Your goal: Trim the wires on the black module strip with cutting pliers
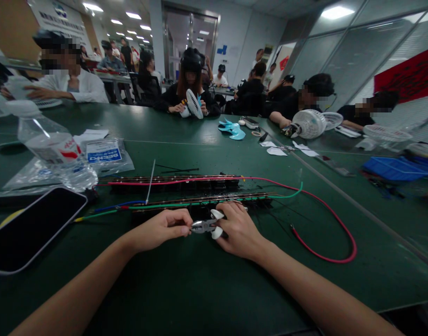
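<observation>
My right hand (pixel 237 228) is closed around the white handles of a pair of pliers (pixel 202 227), whose metal jaws point left. At the jaw tips, the thumb and fingers of my left hand (pixel 165 228) are pinched together; whatever lies between them is too small to make out. Just beyond my hands lies a long black strip (pixel 158 210) with a green wire (pixel 196 202) along it. A second black strip (pixel 214 183) lies behind, with a red wire (pixel 186 179) running over it and curling round to the right. A pale zip tie (pixel 150 182) sticks up between them.
A phone (pixel 32 228) and a water bottle (pixel 53 149) stand at the left, beside plastic bags (pixel 109 154). Blue fan blades (pixel 232 129) and paper scraps (pixel 277 151) lie farther back. Across the table, people handle fan parts; a blue tray (pixel 396 168) sits at the right.
</observation>
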A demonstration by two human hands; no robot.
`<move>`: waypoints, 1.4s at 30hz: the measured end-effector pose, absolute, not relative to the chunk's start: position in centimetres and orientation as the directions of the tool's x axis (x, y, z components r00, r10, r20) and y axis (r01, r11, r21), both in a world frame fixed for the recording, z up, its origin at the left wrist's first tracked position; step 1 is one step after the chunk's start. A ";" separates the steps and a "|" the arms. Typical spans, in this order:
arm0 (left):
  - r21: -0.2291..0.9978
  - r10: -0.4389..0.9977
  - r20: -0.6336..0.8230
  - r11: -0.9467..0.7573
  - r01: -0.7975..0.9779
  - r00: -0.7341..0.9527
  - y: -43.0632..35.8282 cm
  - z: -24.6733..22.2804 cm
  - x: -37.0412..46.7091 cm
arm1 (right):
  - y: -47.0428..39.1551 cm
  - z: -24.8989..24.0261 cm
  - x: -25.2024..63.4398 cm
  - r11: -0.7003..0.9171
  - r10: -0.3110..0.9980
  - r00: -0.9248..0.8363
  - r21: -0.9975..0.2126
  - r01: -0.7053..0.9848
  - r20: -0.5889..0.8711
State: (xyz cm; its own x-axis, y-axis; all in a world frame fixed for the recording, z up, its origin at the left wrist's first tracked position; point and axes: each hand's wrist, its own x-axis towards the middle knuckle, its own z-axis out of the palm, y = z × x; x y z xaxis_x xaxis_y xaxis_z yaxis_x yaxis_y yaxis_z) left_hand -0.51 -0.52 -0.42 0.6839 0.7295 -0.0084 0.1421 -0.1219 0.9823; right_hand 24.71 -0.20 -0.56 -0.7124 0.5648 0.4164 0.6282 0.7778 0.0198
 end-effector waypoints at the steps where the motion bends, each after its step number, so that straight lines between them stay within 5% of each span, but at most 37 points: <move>1: 0.982 0.726 -0.006 -0.126 0.142 0.688 -0.5 -0.4 -0.5 | -0.2 -0.5 24.7 0.781 0.562 -0.714 0.017 0.625 0.418; 42: 0.993 0.716 -0.018 -0.071 0.098 0.698 -0.5 -0.7 -0.6 | -0.1 -0.7 23.8 0.786 0.539 -0.752 0.094 0.611 0.380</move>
State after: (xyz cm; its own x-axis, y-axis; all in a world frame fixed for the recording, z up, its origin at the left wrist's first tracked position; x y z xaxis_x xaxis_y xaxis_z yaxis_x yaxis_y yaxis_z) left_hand -0.61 -0.50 -0.66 0.6982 0.7157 -0.0183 0.0985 -0.0707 0.9926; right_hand 23.75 -0.11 -0.69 -0.7518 0.5389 0.3800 0.6108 0.7862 0.0935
